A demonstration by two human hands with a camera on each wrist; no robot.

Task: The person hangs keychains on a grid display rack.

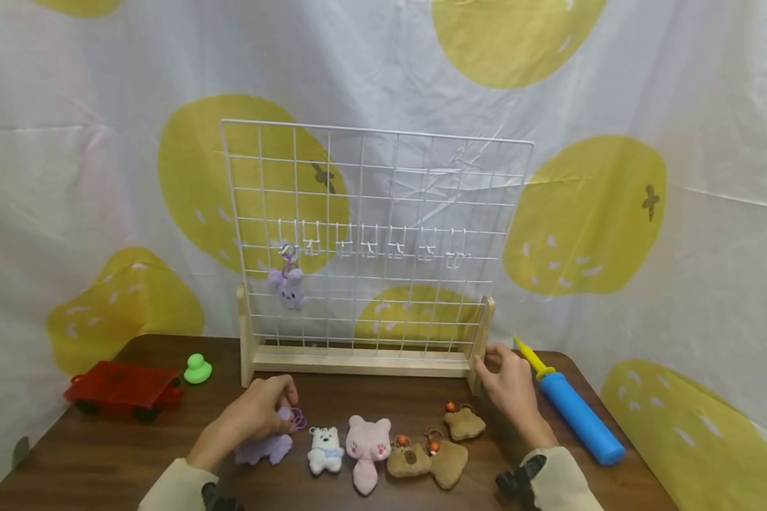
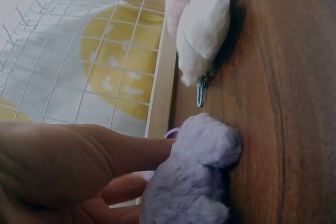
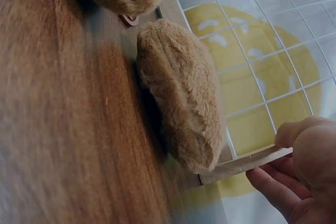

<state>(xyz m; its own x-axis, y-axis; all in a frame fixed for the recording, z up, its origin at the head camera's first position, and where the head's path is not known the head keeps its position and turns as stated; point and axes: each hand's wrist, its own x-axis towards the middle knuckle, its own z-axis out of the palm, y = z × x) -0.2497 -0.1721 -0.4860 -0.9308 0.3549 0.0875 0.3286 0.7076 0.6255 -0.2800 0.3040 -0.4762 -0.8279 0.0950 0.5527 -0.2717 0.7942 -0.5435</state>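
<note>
My left hand pinches a lavender plush keychain near its purple ring. In the left wrist view the thumb presses against the fur and the other fingers curl behind it. With thumb and fingertips, my right hand grips the right wooden upright of a white wire grid rack. Another lavender plush keychain hangs from the leftmost hook. A white bear keychain and a pink plush lie between the hands, with brown plush keychains farther right.
Several white hooks line the grid in one row. At the left of the table are a red toy cart and a small green toy. A blue pump with a yellow nozzle lies at the right. A patterned curtain hangs behind.
</note>
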